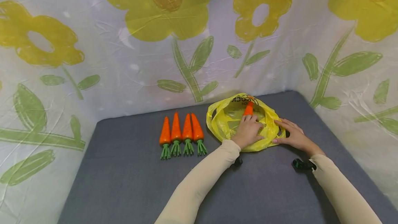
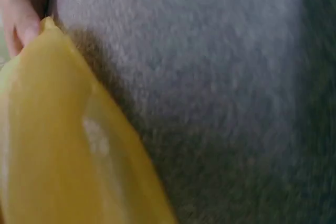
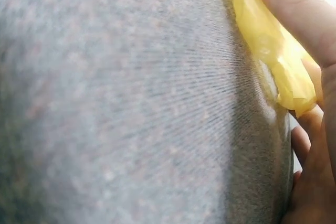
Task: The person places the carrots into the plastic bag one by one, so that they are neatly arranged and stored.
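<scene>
Left hand: reaching into the mouth of a yellow plastic bag, fingers over the thick end of an orange carrot. Cannot tell whether they grip it or only lie on it; the knuckles hide the contact and the leafy end.

Right hand: pinching the bag's near-right edge, thin plastic between thumb and fingers as the right wrist view shows.

The carrot lies inside the bag, just beyond the left fingertips, its point up against the far wall. Main worry there: a shove forward could poke the tip through, or tip the limp bag over backward.

Second worry: the right hand seems to be the only other hold on the rim. Should that pinch slip, the mouth could fold in on the left wrist. The dark wrist device sits near the rim and might snag it on the way out, dragging bag and carrot along.

Left of both hands: four carrots in a row on the gray surface, green stems toward the person. Well rounded; a brush from the left sleeve could set one rolling.
</scene>
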Demonstrator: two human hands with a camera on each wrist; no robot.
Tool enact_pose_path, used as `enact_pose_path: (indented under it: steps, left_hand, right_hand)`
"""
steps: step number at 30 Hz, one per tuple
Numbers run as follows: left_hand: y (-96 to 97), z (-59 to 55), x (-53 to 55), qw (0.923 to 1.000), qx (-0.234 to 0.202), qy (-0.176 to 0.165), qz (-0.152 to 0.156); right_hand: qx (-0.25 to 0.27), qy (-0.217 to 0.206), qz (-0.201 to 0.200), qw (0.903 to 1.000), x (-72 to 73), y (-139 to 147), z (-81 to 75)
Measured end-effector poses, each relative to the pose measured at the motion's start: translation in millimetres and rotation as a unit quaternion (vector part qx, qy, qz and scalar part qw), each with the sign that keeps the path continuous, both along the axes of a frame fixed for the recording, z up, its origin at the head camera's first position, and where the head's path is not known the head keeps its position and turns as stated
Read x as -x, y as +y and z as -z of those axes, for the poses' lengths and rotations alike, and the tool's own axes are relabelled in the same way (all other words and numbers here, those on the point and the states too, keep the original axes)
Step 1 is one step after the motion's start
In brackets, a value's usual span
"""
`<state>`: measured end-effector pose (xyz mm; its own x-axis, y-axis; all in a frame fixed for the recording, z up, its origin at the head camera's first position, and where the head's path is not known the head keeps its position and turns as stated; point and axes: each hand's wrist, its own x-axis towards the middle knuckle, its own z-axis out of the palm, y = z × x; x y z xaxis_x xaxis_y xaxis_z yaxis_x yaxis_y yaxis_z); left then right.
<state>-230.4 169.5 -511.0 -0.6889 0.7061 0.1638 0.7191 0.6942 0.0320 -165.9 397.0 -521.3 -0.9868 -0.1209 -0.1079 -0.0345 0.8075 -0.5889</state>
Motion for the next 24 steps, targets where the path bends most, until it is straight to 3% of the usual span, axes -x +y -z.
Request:
enact_pose_path:
  steps: [6,9,13,17,21,24]
  left_hand:
    - [1.6,7.2,-4.5,0.9976,0.058,-0.037,0.008]
    - [0.9,5.5,-5.3,0.9956,0.075,-0.052,0.021]
    - [-0.4,-1.4,-4.0,0.9922,0.063,-0.104,0.028]
    - [0.3,-6.5,-1.0,0.9849,0.04,-0.167,0.021]
    - [1.2,-9.4,0.4,0.9801,0.042,-0.193,0.017]
    - [1.1,-9.9,-0.2,0.9825,0.056,-0.177,0.018]
  right_hand:
    - [0.055,-0.012,0.013,0.9984,-1.7,0,-3.1]
    - [0.094,0.003,0.008,0.9955,-1.3,2,-4.0]
    - [0.138,0.023,-0.01,0.9901,0.6,5,-2.9]
    - [0.175,0.013,-0.014,0.9843,0.3,6,-2.0]
    - [0.172,0.005,-0.002,0.9852,0.0,5,-1.5]
    - [0.133,0.007,0.01,0.991,0.0,5,-1.5]
